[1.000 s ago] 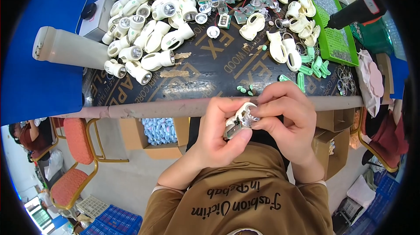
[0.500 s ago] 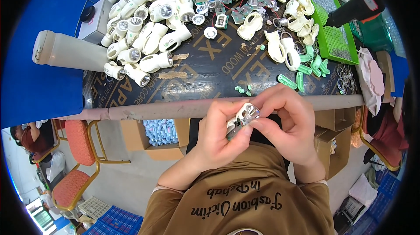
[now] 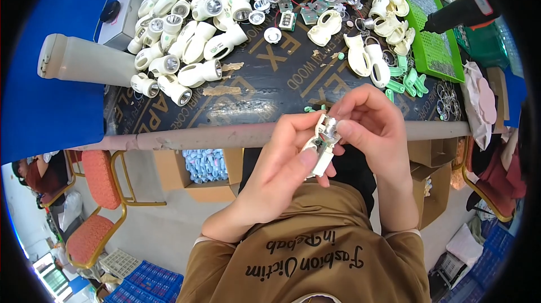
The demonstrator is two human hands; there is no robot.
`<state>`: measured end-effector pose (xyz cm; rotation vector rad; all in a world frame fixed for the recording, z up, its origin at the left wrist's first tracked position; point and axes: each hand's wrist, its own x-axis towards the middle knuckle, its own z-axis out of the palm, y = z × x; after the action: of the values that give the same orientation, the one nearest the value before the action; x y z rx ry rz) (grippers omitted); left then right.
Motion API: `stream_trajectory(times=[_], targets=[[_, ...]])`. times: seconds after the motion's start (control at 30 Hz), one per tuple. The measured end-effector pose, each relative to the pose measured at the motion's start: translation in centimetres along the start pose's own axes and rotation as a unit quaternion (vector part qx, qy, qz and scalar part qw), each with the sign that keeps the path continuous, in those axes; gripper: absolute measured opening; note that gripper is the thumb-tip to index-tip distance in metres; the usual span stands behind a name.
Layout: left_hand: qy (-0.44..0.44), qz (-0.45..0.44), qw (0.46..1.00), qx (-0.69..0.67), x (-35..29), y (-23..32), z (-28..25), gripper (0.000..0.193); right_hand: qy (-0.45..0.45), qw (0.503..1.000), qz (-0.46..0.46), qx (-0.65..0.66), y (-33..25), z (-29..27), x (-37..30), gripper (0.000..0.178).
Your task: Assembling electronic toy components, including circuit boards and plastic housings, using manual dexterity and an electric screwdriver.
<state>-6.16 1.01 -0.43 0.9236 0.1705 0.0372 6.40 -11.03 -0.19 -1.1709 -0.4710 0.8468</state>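
An opened small white flashlight (image 3: 322, 155), its circuit board and silvery reflector (image 3: 329, 128) showing, is held above my lap near the table's front edge. My left hand (image 3: 270, 176) is closed round its white half-shell, thumb pressing on the inner parts. My right hand (image 3: 375, 128) has thumb and forefinger pinched at the reflector end. Just beyond my fingers, small green pieces (image 3: 315, 109) lie on the table. White half-shells (image 3: 358, 56) and longer green pieces (image 3: 397, 86) lie beyond my right hand.
Assembled white flashlights (image 3: 194, 43) are heaped at the left, beside a white bottle (image 3: 84, 59). Circuit boards and reflectors (image 3: 287, 20) lie at the back. At right are a green basket (image 3: 431, 49), a black power screwdriver (image 3: 462, 10) and metal rings (image 3: 448, 102).
The flashlight has been turned so its open side, with the circuit board and a white block, now shows. My right hand has risen slightly, still at the reflector end.
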Motion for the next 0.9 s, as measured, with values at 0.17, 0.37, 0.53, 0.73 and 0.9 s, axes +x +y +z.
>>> stream_trajectory(times=[0.17,0.37,0.53,0.73,0.9], targets=[[0.012,-0.017,0.999,-0.050,-0.1,0.5,0.3,0.039,-0.020,0.999,0.026,0.019,-0.3,-0.3,0.4,0.016],[0.065,-0.012,0.997,-0.028,0.1,0.6,0.9,0.047,-0.028,0.999,0.039,0.016,-0.5,-0.1,0.5,0.016],[0.064,-0.022,0.995,-0.077,0.1,0.8,0.8,0.047,-0.039,0.999,0.005,0.017,-0.5,0.1,0.5,0.016],[0.053,-0.040,0.991,-0.116,0.0,0.9,0.2,0.046,-0.031,0.999,-0.009,-0.003,-0.8,0.6,0.2,0.018],[-0.042,-0.045,0.974,-0.220,0.2,0.6,-0.9,0.041,-0.035,0.999,-0.022,-0.007,-0.9,1.1,0.3,0.017]])
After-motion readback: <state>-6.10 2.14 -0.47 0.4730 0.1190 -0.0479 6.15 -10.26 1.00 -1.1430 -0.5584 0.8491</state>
